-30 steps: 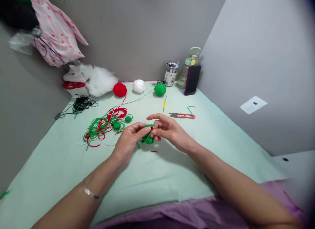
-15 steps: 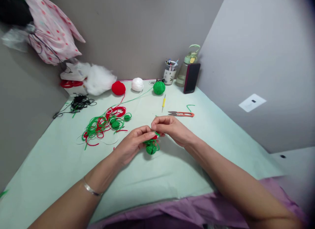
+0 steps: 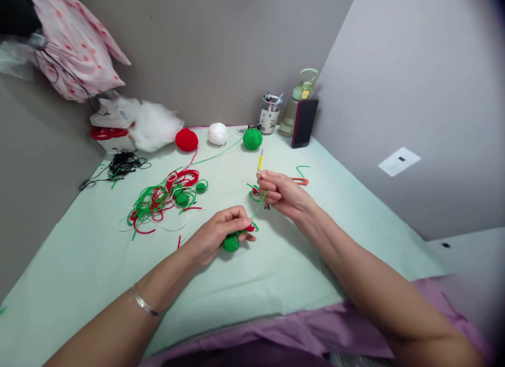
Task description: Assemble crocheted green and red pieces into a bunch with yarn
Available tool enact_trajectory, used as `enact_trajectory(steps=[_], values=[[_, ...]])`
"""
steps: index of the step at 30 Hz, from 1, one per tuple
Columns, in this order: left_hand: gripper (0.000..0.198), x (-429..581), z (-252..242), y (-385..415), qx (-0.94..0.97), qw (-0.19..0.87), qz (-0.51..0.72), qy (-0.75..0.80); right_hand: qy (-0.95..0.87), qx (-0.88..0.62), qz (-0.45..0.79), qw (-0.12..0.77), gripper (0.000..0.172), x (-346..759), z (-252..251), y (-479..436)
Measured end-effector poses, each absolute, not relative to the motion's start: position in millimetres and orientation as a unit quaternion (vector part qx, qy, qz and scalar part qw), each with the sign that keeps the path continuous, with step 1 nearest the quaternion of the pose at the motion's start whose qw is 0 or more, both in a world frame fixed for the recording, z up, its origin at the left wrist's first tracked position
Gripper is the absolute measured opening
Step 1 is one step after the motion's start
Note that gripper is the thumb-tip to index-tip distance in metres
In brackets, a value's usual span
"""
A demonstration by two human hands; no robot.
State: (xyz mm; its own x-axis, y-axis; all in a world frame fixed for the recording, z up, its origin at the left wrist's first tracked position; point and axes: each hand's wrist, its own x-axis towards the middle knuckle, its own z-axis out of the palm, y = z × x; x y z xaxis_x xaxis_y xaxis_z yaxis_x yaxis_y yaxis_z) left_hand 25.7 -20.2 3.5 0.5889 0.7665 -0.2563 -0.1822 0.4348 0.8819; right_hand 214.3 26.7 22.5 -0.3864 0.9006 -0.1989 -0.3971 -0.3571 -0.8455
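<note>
My left hand (image 3: 225, 227) is closed on a small crocheted piece (image 3: 250, 227) in red and green. A round green crocheted ball (image 3: 231, 244) hangs below its fingers. From the piece, a green yarn strand (image 3: 259, 205) runs taut up to the curled fingers of my right hand (image 3: 281, 192). The right thumb and forefinger are pinched together at the lower end of a yellow-handled crochet hook (image 3: 260, 161); I cannot tell whether they grip it. Under the right hand lies another small red and green piece (image 3: 254, 191). Orange thread snips (image 3: 300, 181) are partly hidden behind that hand.
Tangled red, green and white yarn (image 3: 158, 198) with green balls (image 3: 182, 198) lies left. Behind stand red (image 3: 187, 140), white (image 3: 217, 134) and green yarn balls (image 3: 252, 139), white stuffing (image 3: 155, 126), a pen cup (image 3: 270, 117), a bottle (image 3: 290, 117) and a phone (image 3: 305, 124). Black yarn (image 3: 125, 164) lies far left.
My right hand has moved up and away from the left hand to the hook, drawing the green strand out. The left hand has turned slightly with the piece. The camera view has shifted a little.
</note>
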Motion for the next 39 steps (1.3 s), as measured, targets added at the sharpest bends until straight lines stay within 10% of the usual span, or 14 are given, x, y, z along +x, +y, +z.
enact_trajectory(steps=[21, 39], values=[[0.032, 12.7, 7.1, -12.0, 0.477, 0.727, 0.352, 0.347, -0.319, -0.379, 0.723, 0.482, 0.016, 218.4, 16.4, 36.7], [0.016, 2.9, 12.9, -4.3, 0.477, 0.642, 0.464, 0.382, -0.764, -0.4, 0.285, 0.42, 0.01, 210.6, 33.7, 5.6]])
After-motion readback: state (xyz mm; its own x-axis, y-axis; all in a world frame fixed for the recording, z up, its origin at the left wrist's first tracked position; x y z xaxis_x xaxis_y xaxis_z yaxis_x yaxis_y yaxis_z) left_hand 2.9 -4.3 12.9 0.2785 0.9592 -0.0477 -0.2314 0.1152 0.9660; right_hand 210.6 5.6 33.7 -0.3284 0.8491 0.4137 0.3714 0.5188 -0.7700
